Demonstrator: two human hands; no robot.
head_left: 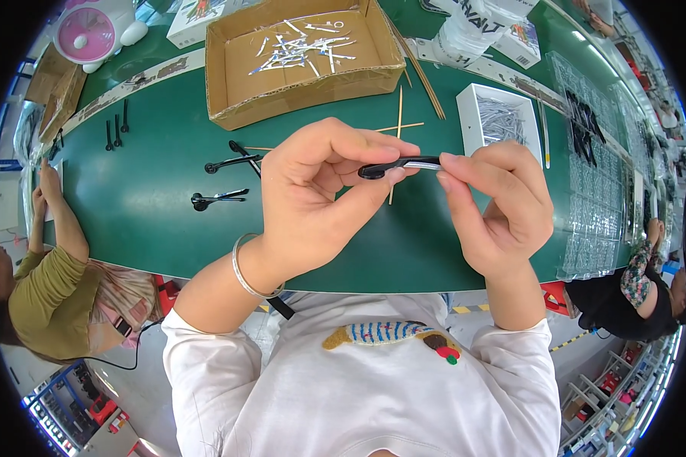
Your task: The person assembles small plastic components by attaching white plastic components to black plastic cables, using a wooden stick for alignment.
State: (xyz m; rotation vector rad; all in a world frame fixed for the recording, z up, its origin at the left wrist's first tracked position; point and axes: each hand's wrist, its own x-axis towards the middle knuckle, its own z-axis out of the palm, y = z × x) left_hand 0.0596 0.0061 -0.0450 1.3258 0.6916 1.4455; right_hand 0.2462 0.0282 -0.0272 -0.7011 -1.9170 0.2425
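Note:
My left hand pinches the rounded end of a slim black plastic piece between thumb and fingers. At the piece's narrow end, the thumb and forefinger of my right hand are closed on it. A silvery strip shows along its underside. Both hands are raised above the green table. Similar black pieces lie left of my left hand, with another pair beyond them, partly hidden by that hand. Thin wooden sticks cross behind my hands.
A cardboard box with white strips stands at the back. Right of it is a white box of thin silvery pieces. Clear plastic trays line the right side. More black pieces lie far left. Co-workers sit on both sides.

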